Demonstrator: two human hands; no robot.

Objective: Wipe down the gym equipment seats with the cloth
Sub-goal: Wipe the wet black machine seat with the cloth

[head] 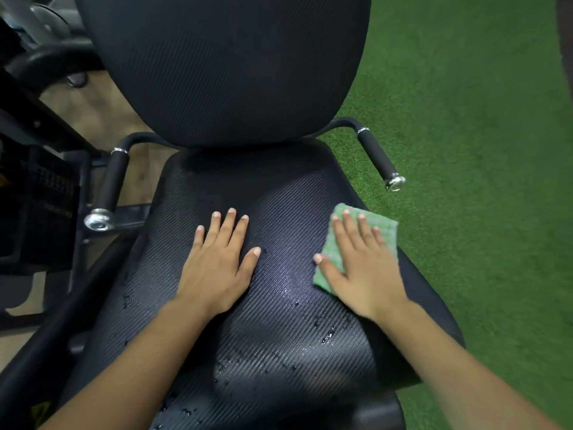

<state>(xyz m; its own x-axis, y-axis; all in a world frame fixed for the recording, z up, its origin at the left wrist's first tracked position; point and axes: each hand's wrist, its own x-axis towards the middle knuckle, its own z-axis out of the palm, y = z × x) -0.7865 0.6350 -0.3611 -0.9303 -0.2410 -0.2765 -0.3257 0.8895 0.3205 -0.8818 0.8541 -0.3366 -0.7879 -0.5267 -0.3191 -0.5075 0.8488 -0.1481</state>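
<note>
A black textured seat (266,346) of a gym machine fills the middle of the head view, with water droplets scattered over its front half. Its black backrest (223,66) rises behind it. My left hand (217,259) lies flat on the seat's middle, fingers straight. My right hand (359,262) presses flat on a green cloth (383,228) at the seat's right edge, fingers spread over it. Part of the cloth is hidden under the palm.
Two black padded handles with chrome ends flank the seat, the left handle (110,193) and the right handle (379,159). Green turf (471,150) covers the floor on the right. Black machine frame parts (40,187) stand at the left over a tan floor.
</note>
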